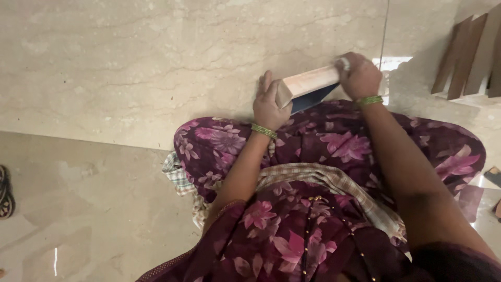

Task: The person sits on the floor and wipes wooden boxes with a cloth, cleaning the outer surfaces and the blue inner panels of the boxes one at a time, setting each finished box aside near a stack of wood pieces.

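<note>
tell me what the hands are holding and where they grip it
A pale wooden block: the left hand steadies its near end, the right hand presses a small white piece on its far end.

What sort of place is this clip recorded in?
Probably a home or small workshop floor: polished marble floor, wooden pieces stacked nearby, sandal at the edge. Both hands hold a wooden block.

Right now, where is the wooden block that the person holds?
In the head view, the wooden block lies upper centre-right, above the lap over the marble floor, gripped between the left hand and the right hand.
</note>
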`<state>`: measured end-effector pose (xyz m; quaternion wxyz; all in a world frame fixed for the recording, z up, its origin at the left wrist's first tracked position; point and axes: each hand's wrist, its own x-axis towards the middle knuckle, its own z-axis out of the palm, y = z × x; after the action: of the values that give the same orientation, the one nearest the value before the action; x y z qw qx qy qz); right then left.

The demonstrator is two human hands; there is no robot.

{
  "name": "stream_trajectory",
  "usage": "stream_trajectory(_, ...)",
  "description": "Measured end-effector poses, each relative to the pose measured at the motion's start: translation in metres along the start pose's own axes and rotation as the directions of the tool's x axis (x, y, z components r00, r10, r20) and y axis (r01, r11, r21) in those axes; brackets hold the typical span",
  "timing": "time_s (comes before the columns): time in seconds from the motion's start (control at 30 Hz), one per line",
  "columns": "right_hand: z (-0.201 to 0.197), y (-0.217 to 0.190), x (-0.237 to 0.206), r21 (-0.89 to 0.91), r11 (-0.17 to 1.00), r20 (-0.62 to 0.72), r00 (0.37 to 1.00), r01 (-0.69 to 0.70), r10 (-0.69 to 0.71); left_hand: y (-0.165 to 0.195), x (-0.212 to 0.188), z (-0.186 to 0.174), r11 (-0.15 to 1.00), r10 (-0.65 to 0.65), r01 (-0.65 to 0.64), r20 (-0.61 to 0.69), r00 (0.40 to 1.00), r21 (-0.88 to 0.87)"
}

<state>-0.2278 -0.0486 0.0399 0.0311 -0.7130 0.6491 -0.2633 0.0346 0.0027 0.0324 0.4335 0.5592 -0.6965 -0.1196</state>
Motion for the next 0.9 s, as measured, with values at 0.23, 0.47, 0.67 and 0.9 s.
stream_trajectory(0.23,0.024,0.056,-0.008,0.583,0.74,-0.011,0.907,-0.336,0.42,-0.006,0.014,-0.008,0.94,-0.327,0.324,-0.015,0.945,-0.111)
stream_trajectory(0.47,0.001,-0.001,-0.01,0.809,0.585,-0.056,0.981,-0.063,0.184,0.018,0.015,-0.016,0.845,-0.316,0.249,-0.065,0.947,-0.473)
stream_trajectory(0.67,-0.033,-0.026,-0.021,0.491,0.863,0.005,0.991,-0.122,0.137,0.027,0.021,-0.028,0.805,-0.299,0.137,-0.194,0.934,-0.578)
stream_trajectory(0.9,-0.061,-0.039,-0.005,0.484,0.875,-0.195,0.974,-0.01,0.119,0.039,0.012,-0.038,0.758,-0.276,0.173,-0.069,0.959,-0.629)
